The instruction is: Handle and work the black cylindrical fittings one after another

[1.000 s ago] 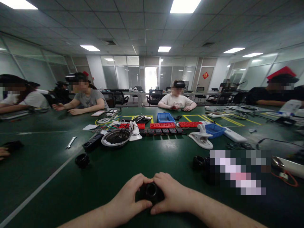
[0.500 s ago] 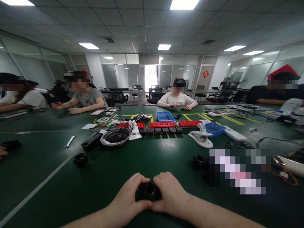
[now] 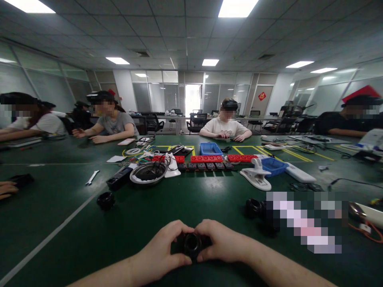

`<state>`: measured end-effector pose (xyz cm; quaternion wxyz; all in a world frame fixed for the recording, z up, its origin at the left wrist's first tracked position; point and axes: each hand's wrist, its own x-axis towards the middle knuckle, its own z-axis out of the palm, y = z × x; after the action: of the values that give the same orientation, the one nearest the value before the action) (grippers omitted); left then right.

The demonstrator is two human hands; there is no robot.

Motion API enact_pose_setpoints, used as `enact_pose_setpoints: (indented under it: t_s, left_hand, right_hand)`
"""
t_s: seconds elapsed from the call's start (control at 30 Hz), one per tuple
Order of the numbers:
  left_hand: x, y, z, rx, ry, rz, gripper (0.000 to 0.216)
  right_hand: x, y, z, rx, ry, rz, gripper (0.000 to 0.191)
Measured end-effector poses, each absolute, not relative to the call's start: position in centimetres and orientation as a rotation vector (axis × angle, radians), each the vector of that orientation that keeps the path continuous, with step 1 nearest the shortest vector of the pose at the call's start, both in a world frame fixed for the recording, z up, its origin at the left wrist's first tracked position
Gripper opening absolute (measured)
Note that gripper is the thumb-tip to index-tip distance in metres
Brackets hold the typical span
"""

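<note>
A black round fitting [image 3: 192, 256] with a wide hole sits low in the middle, its opening turned toward me. My left hand [image 3: 164, 247] curls round its left side, thumb below and fingertips above. From the other side my right hand [image 3: 221, 242] holds it the same way, and the fingertips of both hands nearly meet over its top. Farther left stands a similar black fitting [image 3: 105, 201] on the green table [image 3: 167, 203]. Another black fitting [image 3: 253, 208] lies to the right, beside a blurred-out patch.
Beyond my hands lie a metal bowl [image 3: 149, 180], an open-end wrench [image 3: 92, 177], red socket strips [image 3: 206, 158], a white clip base [image 3: 257, 179] and blue trays [image 3: 211, 149]. A co-worker [image 3: 226, 125] sits opposite; others sit at both sides.
The view has shifted slightly, so the scene sits a little lower and farther right. My right thumb has drawn away from the left thumb, and more of the fitting shows.
</note>
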<state>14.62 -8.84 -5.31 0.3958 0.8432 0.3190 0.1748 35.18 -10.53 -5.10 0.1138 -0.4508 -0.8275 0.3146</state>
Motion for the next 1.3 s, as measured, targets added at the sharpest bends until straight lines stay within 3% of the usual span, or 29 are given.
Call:
enact_pose_setpoints:
  t_s: [0.1,0.33,0.5,0.7,0.8,0.97,1.07,1.2,1.3]
  left_hand:
    - [14.9,-9.3,-5.4,2.128,0.85,0.456,0.041]
    - [15.2,-9.6,-6.2,2.113,1.029,0.552,0.035]
    - [14.8,-9.1,-5.7,2.158,0.887,0.532,0.042]
    - [14.4,-8.8,-5.0,2.164,0.78,0.439,0.046]
    - [14.6,-9.0,-5.3,2.144,0.816,0.441,0.043]
    - [15.3,-9.7,-5.9,2.096,0.984,0.533,0.036]
    - [15.4,-9.7,-5.8,2.106,1.026,0.54,0.033]
    - [14.9,-9.3,-5.3,2.14,0.91,0.509,0.04]
    - [14.6,-8.9,-5.0,2.151,0.831,0.483,0.042]
  right_hand:
    - [34.5,-10.7,-5.6,-1.398,-2.413,0.834,0.034]
    - [32.4,-11.8,-6.0,-1.642,-2.393,0.256,0.055]
    - [33.4,-11.7,-5.3,-1.453,-2.437,0.515,0.058]
    - [35.1,-10.8,-4.6,-1.345,-2.484,0.839,0.028]
    - [34.7,-10.9,-5.0,-1.441,-2.453,0.789,0.033]
    - [32.7,-11.9,-5.6,-1.65,-2.455,0.334,0.042]
    - [32.3,-12.3,-5.6,-1.687,-2.428,0.221,0.046]
    - [33.4,-11.8,-5.4,-1.484,-2.465,0.419,0.056]
    - [34.7,-10.9,-5.4,-1.29,-2.537,0.655,0.041]
